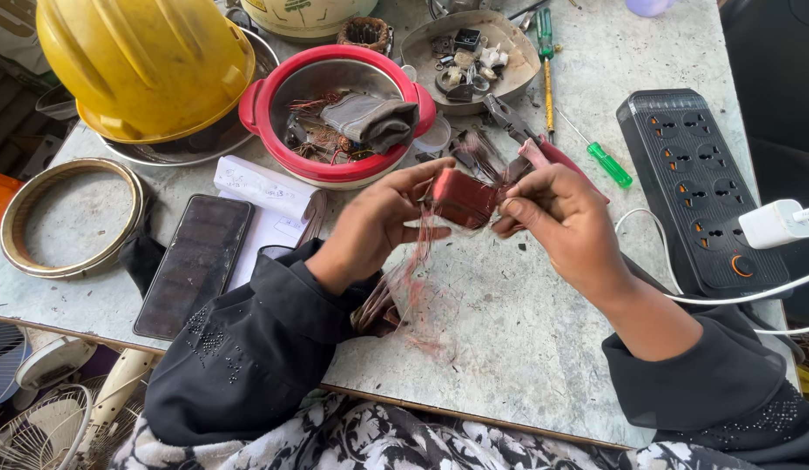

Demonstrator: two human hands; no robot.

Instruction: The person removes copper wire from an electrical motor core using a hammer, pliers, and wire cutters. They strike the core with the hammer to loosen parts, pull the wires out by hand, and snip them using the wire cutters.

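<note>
Reddish copper coil point(461, 198), its loose strands perhaps pinkish (blurred); yellow helmet point(143, 65); red-rimmed pot point(335, 109); green-handled screwdriver point(610, 164); black power strip point(701, 187); mottled grey desk point(509, 331).

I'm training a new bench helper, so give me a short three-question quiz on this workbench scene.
1. True or false: both hands hold the red coil above the table.
2. What lies inside the red-rimmed bowl? A) a grey cloth and wire scraps B) a phone C) a screwdriver
3. Which hand is nearer the black power strip?

Key
1. True: the left hand and the right hand grip it from either side, with loose copper wire trailing below.
2. A.
3. The right hand.
</note>
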